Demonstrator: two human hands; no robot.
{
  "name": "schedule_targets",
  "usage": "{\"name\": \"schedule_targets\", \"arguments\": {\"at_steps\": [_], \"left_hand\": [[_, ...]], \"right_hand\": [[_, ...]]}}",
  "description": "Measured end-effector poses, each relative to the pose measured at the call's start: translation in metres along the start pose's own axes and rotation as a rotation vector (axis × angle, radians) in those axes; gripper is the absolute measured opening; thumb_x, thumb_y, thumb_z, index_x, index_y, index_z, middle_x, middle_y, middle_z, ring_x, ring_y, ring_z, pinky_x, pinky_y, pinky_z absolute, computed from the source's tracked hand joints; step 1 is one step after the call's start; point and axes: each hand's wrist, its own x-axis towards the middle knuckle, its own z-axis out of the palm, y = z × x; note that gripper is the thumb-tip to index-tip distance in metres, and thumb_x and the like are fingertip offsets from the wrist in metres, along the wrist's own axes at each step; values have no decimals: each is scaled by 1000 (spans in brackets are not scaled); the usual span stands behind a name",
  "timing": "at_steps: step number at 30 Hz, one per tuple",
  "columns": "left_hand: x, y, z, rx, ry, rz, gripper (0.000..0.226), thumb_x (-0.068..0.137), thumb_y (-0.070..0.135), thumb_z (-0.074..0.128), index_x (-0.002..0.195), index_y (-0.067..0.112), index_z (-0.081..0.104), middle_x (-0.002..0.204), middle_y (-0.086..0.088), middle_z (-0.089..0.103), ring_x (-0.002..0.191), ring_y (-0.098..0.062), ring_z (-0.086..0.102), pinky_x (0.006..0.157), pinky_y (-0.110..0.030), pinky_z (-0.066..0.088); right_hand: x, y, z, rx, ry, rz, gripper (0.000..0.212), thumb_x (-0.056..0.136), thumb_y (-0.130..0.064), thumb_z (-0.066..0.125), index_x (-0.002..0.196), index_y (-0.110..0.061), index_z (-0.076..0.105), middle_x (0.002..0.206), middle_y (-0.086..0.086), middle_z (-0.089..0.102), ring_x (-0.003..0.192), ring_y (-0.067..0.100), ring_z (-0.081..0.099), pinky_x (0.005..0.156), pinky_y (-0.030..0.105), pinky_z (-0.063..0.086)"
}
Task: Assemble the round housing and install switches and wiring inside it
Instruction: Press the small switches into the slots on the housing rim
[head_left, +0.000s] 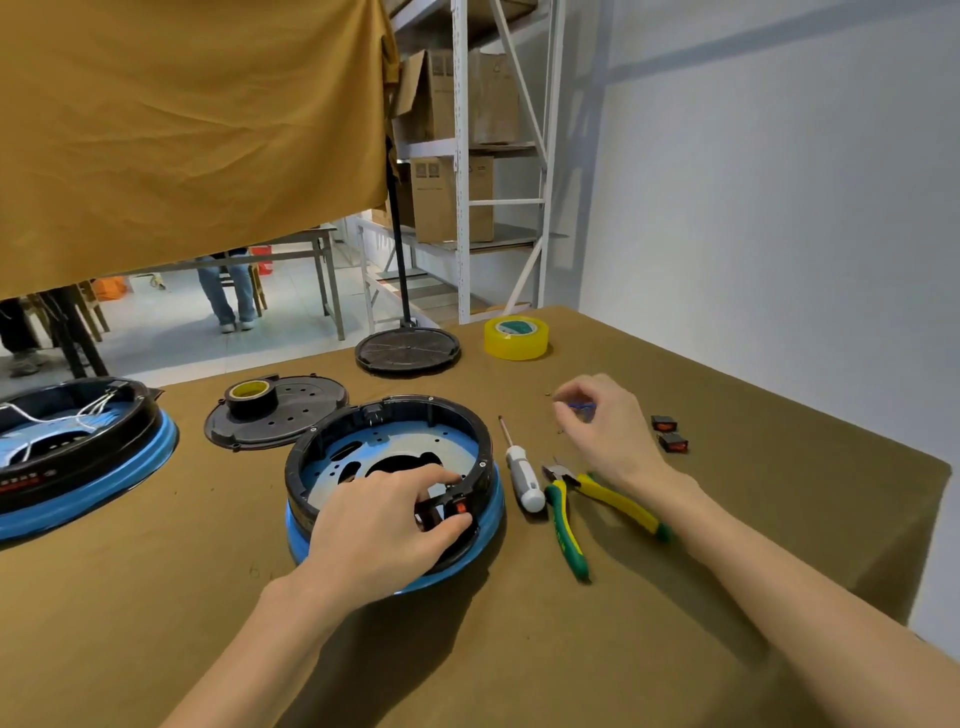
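The left hand (387, 525), nearest the camera, pinches a red rocker switch (457, 506) at the near-right wall of the round housing (332, 452), which sits on the counter (519, 649) at centre. Judged step: seating the first switch in its wall cutout (no wiring is visible inside). To the right lie a screwdriver (523, 470) and pliers (571, 514). The right hand (605, 423), fingers curled, pinches a small blue part (581, 407), unidentifiable. Two spare switches (670, 434) lie just beyond it. The next move likely calls for firm pressure until the switch sits flush.
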Motion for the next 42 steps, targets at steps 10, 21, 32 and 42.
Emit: {"name": "schedule_targets", "arguments": {"at_steps": [10,21,32,42], "left_hand": [[3,6,8,-56,134,33,57,90,77,31,125,50,67,98,30,74,83,6,68,59,-7,46],[4,12,9,-35,191,16,45,94,71,42,120,49,71,89,27,75,75,7,68,56,-1,34],[2,-2,-7,-242,-167,13,49,92,37,73,136,48,54,116,30,66,108,13,60,92,-6,46],[6,10,-30,-481,61,36,25,97,38,63,122,40,67,105,28,68,105,5,63,88,-11,49]], "right_hand": [[1,76,-17,-863,-204,517,39,99,-25,45,134,-9,53,138,17,52,127,38,50,102,45,41],[-8,25,-3,-158,49,151,28,92,-16,73,119,-16,66,104,-1,64,96,16,63,82,25,50],[-59,-63,17,452,-114,85,10,92,-23,76,99,-22,70,86,-8,76,86,5,73,79,22,59],[-73,-87,10,1086,-279,320,20,99,-10,64,118,-10,71,100,19,77,84,29,76,75,31,62]]}}
